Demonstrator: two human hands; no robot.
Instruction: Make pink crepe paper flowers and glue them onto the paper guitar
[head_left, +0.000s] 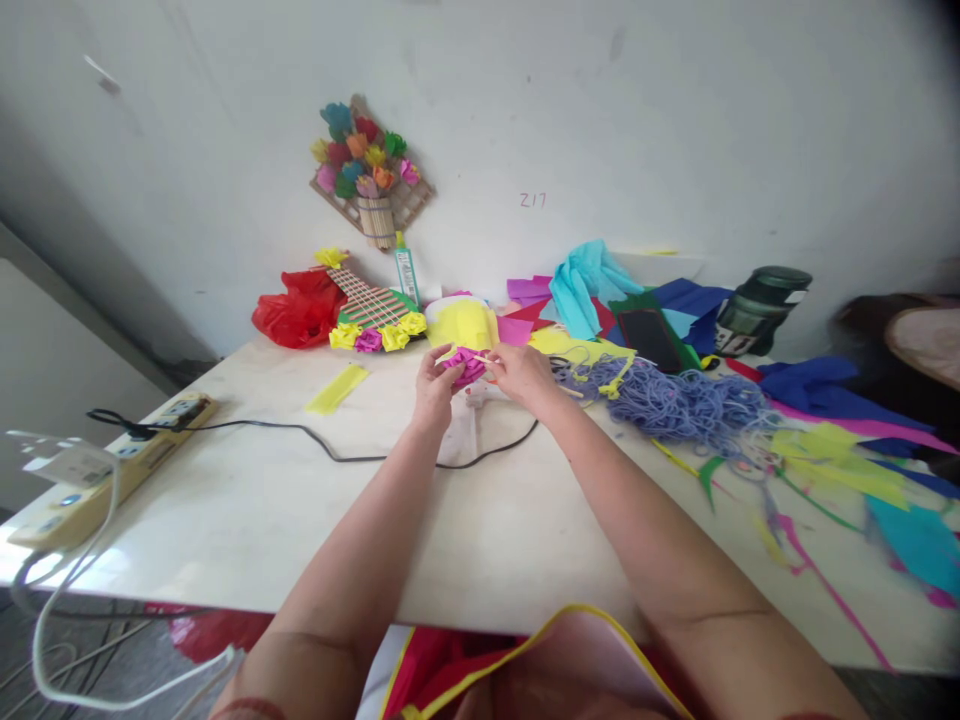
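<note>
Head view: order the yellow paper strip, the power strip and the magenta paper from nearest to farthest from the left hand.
1. Magenta paper, held in the left hand.
2. Yellow paper strip, left of the hand, on the table.
3. Power strip, at the table's left side.

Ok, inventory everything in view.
Table: one, whitish, centre
Flower hanging: one, multicoloured, on wall
Plastic bundles: two, red, back left, under table
Guitar-shaped craft: one, multicoloured, back left
Tube: one, green-white, by craft
Paper strip: one, yellow, left
Paper sheets: many, mixed, back, right
Phone: one, black, on papers
Yarn tangle: one, bluish, right
Bottle: one, dark green, back right
Power strip: one, cream, left
Charger: one, white, left
Cables: several, black and white, left
Garment: one, red, bottom
Crumpled paper: one, magenta, centre
Stick: one, pale, centre
Left hand: one, bare, on crumpled paper
Right hand: one, bare, on stick
</note>
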